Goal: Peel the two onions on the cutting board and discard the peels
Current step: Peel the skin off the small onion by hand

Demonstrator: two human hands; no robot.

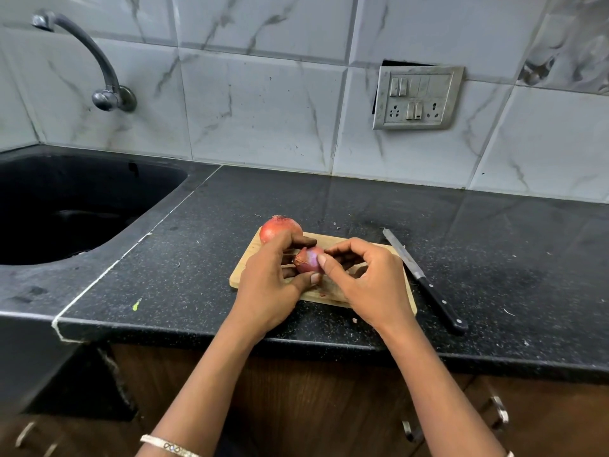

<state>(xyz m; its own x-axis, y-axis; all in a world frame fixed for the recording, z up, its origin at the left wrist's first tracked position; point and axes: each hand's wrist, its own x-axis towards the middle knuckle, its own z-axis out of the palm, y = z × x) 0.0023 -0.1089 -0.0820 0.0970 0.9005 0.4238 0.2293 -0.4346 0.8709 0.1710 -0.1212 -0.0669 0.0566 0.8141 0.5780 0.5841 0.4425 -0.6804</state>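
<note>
The far onion (280,227) is orange-red. The near onion (308,258) is pink and purple, with thin red-brown skin on its left side. The cutting board (362,244) is light yellow-brown wood. The counter (494,258) is black with lots of tiny white dots, and a small green spot (136,305) shows near its left end. The sink (158,192) is black. The wall tiles (263,110) are white with grey wavy streaks. The knife (425,278) has a silver blade and a black handle with little silver dots. The tap (99,61) is shiny grey, and the cupboard (313,407) is dark brown
</note>
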